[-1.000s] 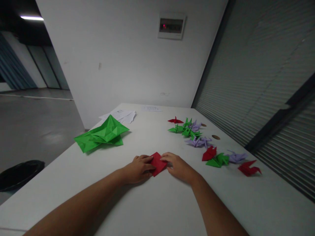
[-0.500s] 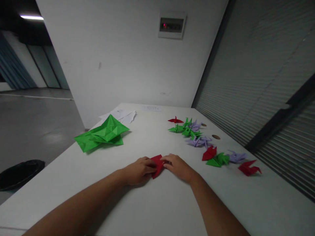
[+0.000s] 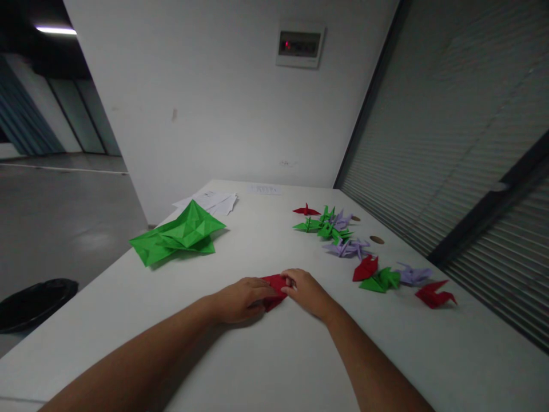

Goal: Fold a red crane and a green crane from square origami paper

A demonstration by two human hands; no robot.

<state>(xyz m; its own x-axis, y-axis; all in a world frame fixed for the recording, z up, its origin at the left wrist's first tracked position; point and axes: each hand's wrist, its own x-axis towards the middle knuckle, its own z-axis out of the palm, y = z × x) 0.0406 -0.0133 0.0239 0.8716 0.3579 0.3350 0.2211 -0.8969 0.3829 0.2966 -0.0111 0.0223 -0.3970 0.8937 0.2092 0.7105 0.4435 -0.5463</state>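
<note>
A folded piece of red paper (image 3: 274, 282) lies on the white table (image 3: 266, 366) between my hands. My left hand (image 3: 243, 300) rests on its left part, fingers stretched flat across it and pressing it to the table. At the paper's right edge, my right hand (image 3: 303, 290) is closed, with thumb and fingers pinching that edge. Part of the paper is hidden under the left fingers. To the right lie folded paper cranes: a red one (image 3: 434, 294), a green one (image 3: 381, 280) and a purple one (image 3: 412, 274) are nearest.
Creased green paper sheets (image 3: 184, 232) lie at the left, with white papers (image 3: 210, 200) behind them. Several more cranes (image 3: 332, 229) cluster at the back right, beside a round table hole (image 3: 377, 240). A black-lined bin (image 3: 36, 303) stands left of the table; blinds (image 3: 450, 143) border the right.
The left fingers have flattened further over the red paper. My right hand has drawn the paper's right edge slightly rightward, and the visible part of the paper looks wider.
</note>
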